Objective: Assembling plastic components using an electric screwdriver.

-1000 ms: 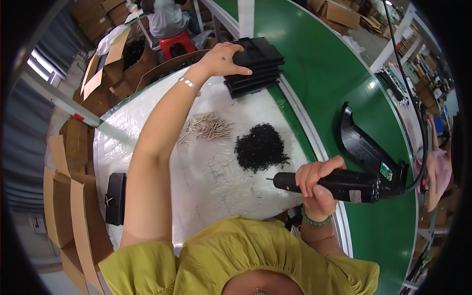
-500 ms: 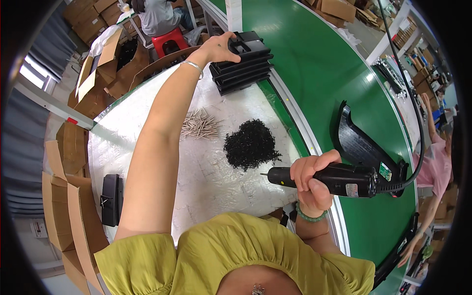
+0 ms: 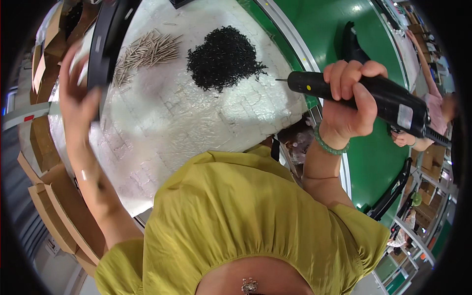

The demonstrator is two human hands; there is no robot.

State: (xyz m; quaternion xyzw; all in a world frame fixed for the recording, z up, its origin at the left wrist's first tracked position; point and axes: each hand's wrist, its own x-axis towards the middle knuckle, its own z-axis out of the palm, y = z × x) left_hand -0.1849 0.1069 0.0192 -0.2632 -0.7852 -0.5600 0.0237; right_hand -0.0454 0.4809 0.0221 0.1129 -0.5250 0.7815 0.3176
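Closest to me: the yellow-green top [image 3: 236, 206] I wear, a silver pendant [image 3: 249, 285] above its neckline. Right hand [image 3: 351, 108]: fingers and thumb wrapped firmly round a black electric screwdriver [image 3: 393, 105], held at a slight slant; its thin bit [image 3: 281, 79] points left, above the table's right edge, touching nothing. Green bead bracelet [image 3: 328, 142] on that wrist. Left hand [image 3: 76, 96]: out to the left side, blurred, thumb and fingers closed about the lower end of a long black plastic housing [image 3: 105, 54], which stands up and away from me, its far end cut by the upper rim of view. Blur hides the exact contact of the fingertips. Beneath, the worktable [image 3: 196, 128], covered in wrinkled clear film over white. On it, just right of the housing, a loose heap of silver pins [image 3: 150, 49]; farther right, a denser heap of small black screws [image 3: 223, 56], the two heaps apart. To the left, below the table's edge, an open cardboard box [image 3: 71, 211]. Along the table's right side runs a metal rail [image 3: 290, 37], then the green conveyor belt [image 3: 324, 29]. On the belt: a curved black part [image 3: 355, 46], partly hidden behind my right hand, and a long black strip [image 3: 393, 191] lower down. Across the belt, a co-worker in a pink top [image 3: 436, 110], one hand [image 3: 405, 139] near the belt's far edge.
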